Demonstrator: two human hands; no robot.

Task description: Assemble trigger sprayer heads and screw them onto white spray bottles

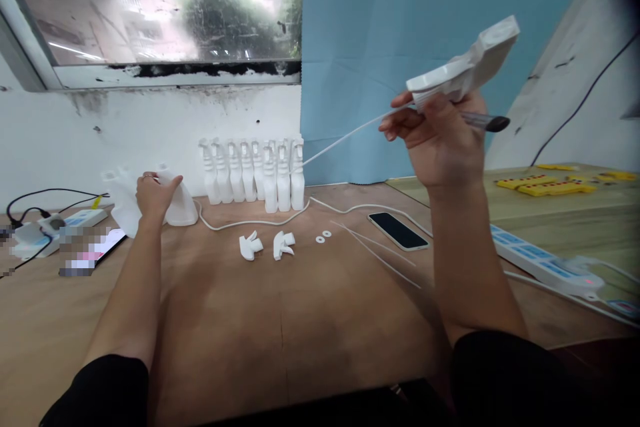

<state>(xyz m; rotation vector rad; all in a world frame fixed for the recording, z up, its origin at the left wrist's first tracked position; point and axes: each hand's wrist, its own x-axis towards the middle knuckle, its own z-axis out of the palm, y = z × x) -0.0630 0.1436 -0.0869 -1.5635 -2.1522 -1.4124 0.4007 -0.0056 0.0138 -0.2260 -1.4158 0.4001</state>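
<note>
My left hand (154, 195), at the back left of the table, has its fingers around the upper part of a white plastic bottle (183, 209). Another white bottle (125, 208) without a sprayer stands just left of it, partly behind my hand. Raised at the right, my right hand (445, 137) grips a white trigger sprayer head (465, 67). Its thin white tube (350, 135) points left and down. A clear stick with a dark end (497, 123), like a pen, also pokes out of this hand. Two more sprayer heads (250, 246) lie mid-table, beside two small white washers (321, 239) and loose thin tubes (385, 257).
Several white spray bottles with heads (283, 177) stand in a group by the wall. A phone (399, 231) lies right of the tubes, another phone (97, 250) at left. Power strips (545, 263) sit at both sides; a white cable (250, 222) crosses behind. Yellow pieces (545, 185) lie far right.
</note>
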